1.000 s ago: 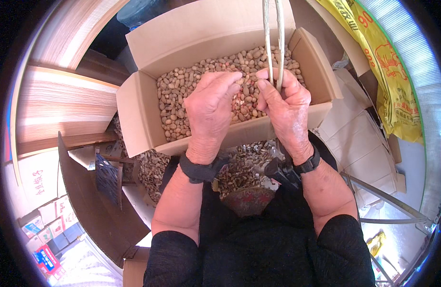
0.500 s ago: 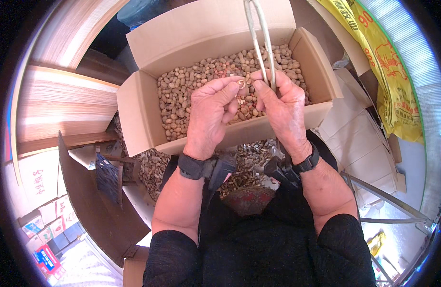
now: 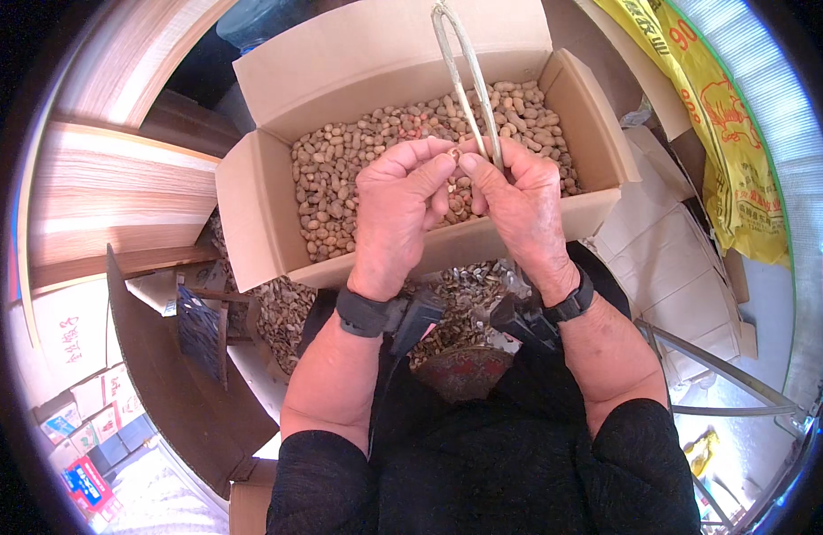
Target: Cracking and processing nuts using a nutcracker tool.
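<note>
Over a cardboard box [image 3: 260,205] of unshelled peanuts [image 3: 340,169], both my hands meet with thumbs and fingertips together. My left hand [image 3: 398,201] is closed in a pinch on a small peanut [image 3: 454,154], its shell partly hidden by the fingers. A pale stick bent into a narrow loop [image 3: 458,53], tong-like, rises from my right hand [image 3: 523,201], its lower ends tucked among the fingers. The right thumb and forefinger also touch the peanut. Some reddish kernels [image 3: 416,120] lie among the peanuts.
Broken shells [image 3: 465,299] cover the ground between my legs and beside the box. An open carton flap [image 3: 175,401] stands at the left, near wooden boards [image 3: 117,196]. A yellow sack [image 3: 741,134] hangs at the right, above flattened cardboard [image 3: 670,259] and a metal frame [image 3: 723,366].
My fingertips have closed together over the peanut, hiding more of its shell. The bent stick has tilted slightly left and come a little lower.
</note>
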Demonstrator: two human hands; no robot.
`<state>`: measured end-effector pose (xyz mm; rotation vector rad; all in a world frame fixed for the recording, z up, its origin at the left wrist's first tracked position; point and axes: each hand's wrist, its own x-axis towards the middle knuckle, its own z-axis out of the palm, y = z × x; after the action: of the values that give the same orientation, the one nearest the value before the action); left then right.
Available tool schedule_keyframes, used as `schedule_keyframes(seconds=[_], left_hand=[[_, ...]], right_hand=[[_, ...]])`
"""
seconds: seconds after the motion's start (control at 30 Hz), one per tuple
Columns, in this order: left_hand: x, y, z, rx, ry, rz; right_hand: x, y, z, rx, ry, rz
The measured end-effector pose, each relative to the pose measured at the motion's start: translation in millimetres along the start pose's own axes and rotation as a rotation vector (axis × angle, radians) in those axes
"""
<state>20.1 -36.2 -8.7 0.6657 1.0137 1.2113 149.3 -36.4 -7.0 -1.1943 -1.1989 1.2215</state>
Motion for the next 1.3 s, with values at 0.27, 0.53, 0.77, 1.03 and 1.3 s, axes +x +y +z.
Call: schedule_keyframes(seconds=[0.27, 0.53, 0.77, 1.03, 1.3], left_hand=[[-2.6, -1.2, 4.0, 0.102, 0.024, 0.026], [-4.3, 0.5, 6.9, 0.097, 0.026, 0.013], [-6.9, -3.3, 8.2, 0.149, 0.059, 0.048], [-4.3, -14.4, 13.4, 0.167, 0.036, 0.119], [-9.1, -11.6, 19.4, 0.238, 0.087, 0.15]], right_hand=[[0.6, 3.4, 0.4, -0.138, 0.081, -0.113], [-1.6, -1.8, -1.2, -0.091, -0.001, -0.027], [-4.5, -2.5, 3.8, -0.034, -0.005, -0.022], [-3.3, 0.4, 5.4, -0.003, 0.091, 0.041], [-5.6, 0.6, 11.1, -0.05, 0.167, -0.028]])
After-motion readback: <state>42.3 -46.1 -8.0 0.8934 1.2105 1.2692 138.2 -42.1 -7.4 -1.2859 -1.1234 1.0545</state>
